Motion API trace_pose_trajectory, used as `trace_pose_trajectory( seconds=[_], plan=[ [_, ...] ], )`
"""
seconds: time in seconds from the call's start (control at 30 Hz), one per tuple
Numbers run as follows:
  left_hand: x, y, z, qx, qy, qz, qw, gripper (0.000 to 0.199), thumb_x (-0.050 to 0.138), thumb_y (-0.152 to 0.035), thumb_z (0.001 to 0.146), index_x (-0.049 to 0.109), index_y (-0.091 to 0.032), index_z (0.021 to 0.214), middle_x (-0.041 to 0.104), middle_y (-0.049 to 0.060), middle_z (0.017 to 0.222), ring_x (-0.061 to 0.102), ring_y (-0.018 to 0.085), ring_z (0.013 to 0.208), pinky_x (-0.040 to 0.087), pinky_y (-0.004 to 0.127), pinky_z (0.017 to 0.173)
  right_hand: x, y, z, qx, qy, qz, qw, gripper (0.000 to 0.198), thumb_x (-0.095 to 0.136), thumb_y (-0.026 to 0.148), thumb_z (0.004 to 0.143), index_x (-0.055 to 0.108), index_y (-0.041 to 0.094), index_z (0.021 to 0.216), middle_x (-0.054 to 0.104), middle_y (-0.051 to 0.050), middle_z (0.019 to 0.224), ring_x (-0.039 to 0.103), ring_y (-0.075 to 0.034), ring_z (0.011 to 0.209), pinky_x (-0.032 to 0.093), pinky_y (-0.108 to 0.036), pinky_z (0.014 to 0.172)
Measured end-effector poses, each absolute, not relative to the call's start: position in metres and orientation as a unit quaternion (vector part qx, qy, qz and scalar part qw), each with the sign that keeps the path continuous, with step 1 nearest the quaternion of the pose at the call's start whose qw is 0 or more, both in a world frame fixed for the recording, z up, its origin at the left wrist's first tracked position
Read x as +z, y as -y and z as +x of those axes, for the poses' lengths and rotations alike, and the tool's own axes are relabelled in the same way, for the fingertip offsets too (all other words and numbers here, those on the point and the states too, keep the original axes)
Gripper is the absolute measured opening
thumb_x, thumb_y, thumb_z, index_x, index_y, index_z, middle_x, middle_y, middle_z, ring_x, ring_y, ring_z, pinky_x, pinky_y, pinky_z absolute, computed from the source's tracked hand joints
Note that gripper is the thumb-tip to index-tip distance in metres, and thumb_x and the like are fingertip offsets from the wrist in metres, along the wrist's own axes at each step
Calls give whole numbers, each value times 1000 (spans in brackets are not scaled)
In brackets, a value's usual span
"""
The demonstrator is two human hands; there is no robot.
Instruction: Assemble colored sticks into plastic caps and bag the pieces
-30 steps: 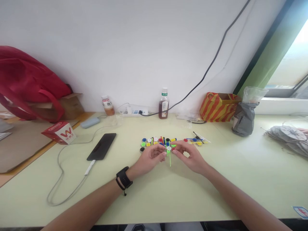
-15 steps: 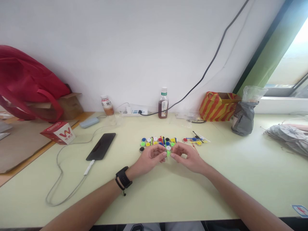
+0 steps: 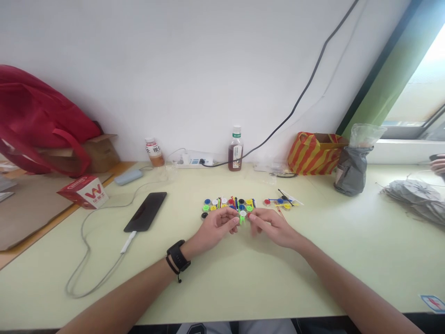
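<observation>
Counting along the wall, we find two drink bottles and one striped bag; nearer lies one smartphone. The coloured discs form two groups, too crowded for us to number. Our left hand pinches a bright-green plastic piece just in front of the larger group; our right hand is beside it, its blurred grip impossible to tell. Bare tabletop runs between our forearms to the front edge.
</observation>
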State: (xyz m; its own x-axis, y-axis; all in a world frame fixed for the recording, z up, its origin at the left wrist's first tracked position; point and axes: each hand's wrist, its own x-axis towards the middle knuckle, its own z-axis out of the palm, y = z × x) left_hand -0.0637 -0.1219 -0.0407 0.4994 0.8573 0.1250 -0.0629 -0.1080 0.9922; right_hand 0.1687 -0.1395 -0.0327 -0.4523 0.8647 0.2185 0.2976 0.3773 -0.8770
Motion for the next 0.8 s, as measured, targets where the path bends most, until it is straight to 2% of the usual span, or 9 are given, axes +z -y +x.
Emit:
trace_pose_trajectory(
  seconds=[0.03, 0.1, 0.23, 0.33, 0.6, 0.7, 0.8],
  plan=[
    [-41, 122, -64, 390, -313, 635, 589, 34, 75, -46, 90, 66, -15, 101, 66, 3, 81, 64, 15, 73, 53, 29, 70, -33, 138, 169, 419, 754, -378, 335, 60, 41, 54, 106, 62, 20, 60, 64, -5, 72, 57, -15, 64, 51, -32, 67],
    [-41, 122, -64, 389, -314, 636, 588, 34, 75, -46, 90, 66, -15, 101, 66, 2, 79, 65, 15, 72, 53, 29, 70, -33, 137, 169, 436, 753, -374, 321, 64, 41, 56, 105, 53, 20, 53, 57, -3, 61, 54, -15, 60, 48, -31, 64],
    [-42, 122, -64, 385, -313, 637, 590, 35, 76, -46, 89, 67, -15, 101, 67, 3, 81, 65, 15, 72, 54, 29, 70, -32, 137, 166, 441, 735, -386, 340, 43, 59, 59, 97, 61, 21, 76, 60, -1, 72, 55, -16, 66, 47, -29, 61],
    [-45, 122, -64, 367, -311, 646, 592, 34, 75, -45, 89, 68, -15, 104, 70, 5, 88, 66, 15, 75, 55, 29, 71, -30, 138, 164, 457, 727, -383, 340, 36, 62, 57, 95, 64, 21, 92, 61, -1, 79, 57, -15, 69, 49, -28, 63],
    [-46, 125, -64, 359, -314, 678, 559, 39, 80, -42, 86, 70, -17, 114, 74, 9, 102, 70, 20, 90, 56, 35, 87, -29, 138, 165, 513, 705, -372, 317, 39, 64, 60, 93, 60, 21, 89, 59, 0, 76, 59, -15, 69, 53, -28, 64],
    [-43, 126, -64, 352, -317, 692, 545, 45, 78, -42, 88, 66, -19, 125, 73, 8, 102, 68, 18, 86, 55, 33, 84, -27, 134, 172, 479, 704, -383, 360, 39, 63, 60, 94, 60, 21, 88, 59, 0, 75, 57, -15, 66, 52, -29, 63],
    [-42, 127, -64, 337, -330, 706, 529, 43, 75, -41, 90, 65, -19, 126, 71, 6, 96, 63, 14, 77, 52, 30, 77, -25, 126, 185, 356, 708, -437, 426, 37, 58, 57, 97, 59, 22, 88, 60, -1, 73, 55, -15, 63, 47, -28, 59]
  ],
)
